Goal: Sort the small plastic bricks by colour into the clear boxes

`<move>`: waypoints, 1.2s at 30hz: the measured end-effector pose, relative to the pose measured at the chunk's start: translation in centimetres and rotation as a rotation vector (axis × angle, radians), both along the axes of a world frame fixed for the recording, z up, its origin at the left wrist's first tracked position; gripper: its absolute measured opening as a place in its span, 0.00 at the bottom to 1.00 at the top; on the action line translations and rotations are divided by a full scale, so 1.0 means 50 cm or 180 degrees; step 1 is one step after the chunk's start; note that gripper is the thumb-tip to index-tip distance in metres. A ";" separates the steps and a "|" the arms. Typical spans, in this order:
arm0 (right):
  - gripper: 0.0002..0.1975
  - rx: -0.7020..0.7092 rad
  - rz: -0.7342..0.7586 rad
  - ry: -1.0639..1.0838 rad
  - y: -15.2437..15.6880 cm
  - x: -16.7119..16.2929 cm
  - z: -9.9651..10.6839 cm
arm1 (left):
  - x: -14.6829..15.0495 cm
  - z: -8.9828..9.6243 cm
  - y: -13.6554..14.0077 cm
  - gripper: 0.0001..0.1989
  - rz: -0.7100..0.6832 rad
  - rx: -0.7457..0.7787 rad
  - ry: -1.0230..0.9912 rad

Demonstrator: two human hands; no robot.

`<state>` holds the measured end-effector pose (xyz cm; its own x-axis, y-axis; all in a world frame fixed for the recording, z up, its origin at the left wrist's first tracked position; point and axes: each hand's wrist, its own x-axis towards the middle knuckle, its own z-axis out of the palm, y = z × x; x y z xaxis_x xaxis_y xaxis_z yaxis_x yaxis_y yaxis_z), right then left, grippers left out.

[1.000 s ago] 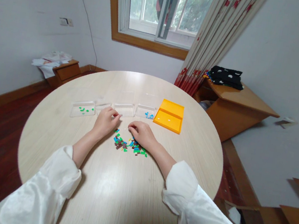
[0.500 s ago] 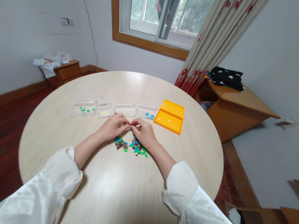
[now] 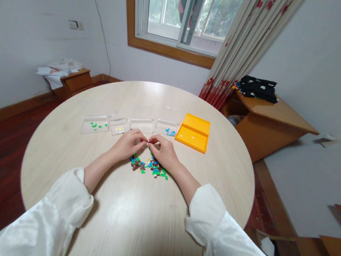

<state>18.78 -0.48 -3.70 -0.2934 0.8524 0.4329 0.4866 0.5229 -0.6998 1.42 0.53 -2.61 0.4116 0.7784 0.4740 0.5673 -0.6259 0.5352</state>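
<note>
My left hand (image 3: pixel 129 143) and my right hand (image 3: pixel 163 150) meet fingertip to fingertip above the middle of the table. Both are closed in a pinch on a tiny dark brown building brick (image 3: pixel 148 142), mostly hidden by the fingers. Just below them lies a loose pile of small building bricks (image 3: pixel 155 166) in brown, green, blue and yellow. Part of that pile is covered by my right hand. Beyond the hands stand transparent trays: one tray (image 3: pixel 93 132) holds green pieces, a smaller tray (image 3: pixel 113 131) yellow ones, and another tray (image 3: pixel 158 126) blue ones.
Another transparent tray (image 3: pixel 142 120) stands behind my hands. To its right lies an opened orange plastic case (image 3: pixel 195 125) with a few small white bits inside. The round wooden table (image 3: pixel 124 219) has a curved edge. A wooden cabinet (image 3: pixel 275 113) stands at the right.
Both hands hold almost the same place, with only a slight shift of the fingertips around the brown brick. Trays and pile look unchanged.
</note>
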 end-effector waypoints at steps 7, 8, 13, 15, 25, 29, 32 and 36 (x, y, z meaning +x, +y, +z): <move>0.07 0.0211 -0.0150 -0.0144 0.006 0.000 -0.005 | -0.013 -0.007 0.013 0.07 0.0460 0.0092 -0.0181; 0.07 0.0272 -0.0106 -0.0169 0.005 -0.001 -0.004 | -0.017 -0.008 0.017 0.07 0.0620 0.0151 -0.0203; 0.10 0.0614 0.0426 -0.0457 -0.010 -0.010 0.005 | -0.035 -0.014 0.036 0.08 0.1385 0.0447 -0.0137; 0.12 0.0671 0.0651 -0.0598 -0.018 -0.016 0.008 | -0.038 -0.014 0.039 0.08 0.1586 0.0498 0.0014; 0.16 0.0575 0.1131 -0.1136 -0.038 -0.036 0.006 | -0.037 -0.004 0.040 0.12 0.2115 0.0367 0.0803; 0.14 0.0492 0.1140 -0.1265 -0.041 -0.035 0.016 | -0.034 -0.006 0.041 0.11 0.2026 0.0349 0.0762; 0.13 0.0456 0.1154 -0.1340 -0.043 -0.036 0.021 | -0.035 -0.009 0.043 0.11 0.1970 0.0339 0.0659; 0.12 0.0477 0.1141 -0.1325 -0.044 -0.035 0.024 | -0.038 -0.014 0.047 0.12 0.1915 0.0441 0.0635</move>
<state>17.01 -2.70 -2.49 -0.7248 0.6062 0.3273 0.4793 0.7850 -0.3926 -0.47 2.90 -3.31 0.0131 0.8376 0.5462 0.9206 -0.2233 0.3205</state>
